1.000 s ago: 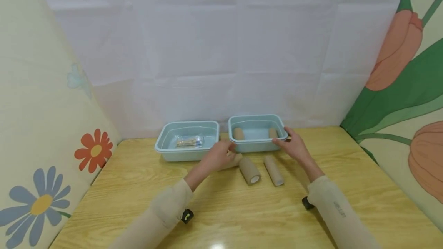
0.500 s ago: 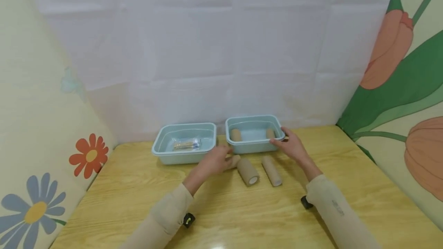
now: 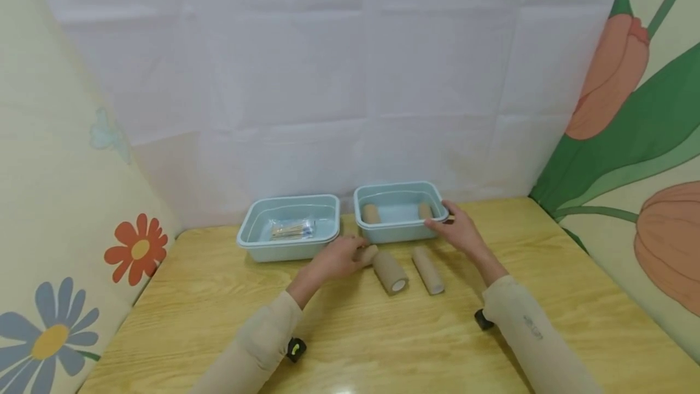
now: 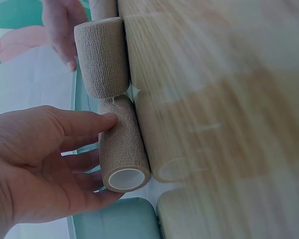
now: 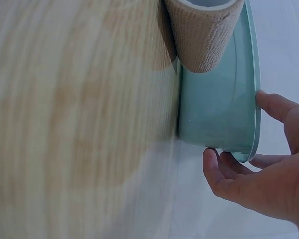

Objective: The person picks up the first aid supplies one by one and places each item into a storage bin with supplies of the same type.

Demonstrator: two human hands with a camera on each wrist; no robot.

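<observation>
My left hand [image 3: 337, 259] holds a tan, crinkled bandage roll [image 4: 122, 142] in front of the bins, thumb on its top side and fingers along the far side. Its white-cored end faces the left wrist camera. A thicker bandage roll [image 3: 390, 272] lies end to end with it in the left wrist view, and a slimmer one [image 3: 428, 269] lies further right. My right hand [image 3: 459, 230] grips the right front corner of a light-blue plastic bin [image 3: 399, 235], thumb on the rim and fingers beneath it. Inside that bin are two tan rolls, one at the left [image 3: 370, 214] and one at the right [image 3: 425, 210].
Left of that bin stands a second light-blue bin [image 3: 284, 252], holding a clear packet of cotton swabs [image 3: 292, 229]. Both bins sit at the back of the wood-grain table [image 3: 350, 333], before a white cloth backdrop [image 3: 284, 78]. Flower-painted walls flank the table.
The head view has shifted slightly. My left hand has sunk a little around the roll, which now shows less. My right hand keeps its grip on the bin corner.
</observation>
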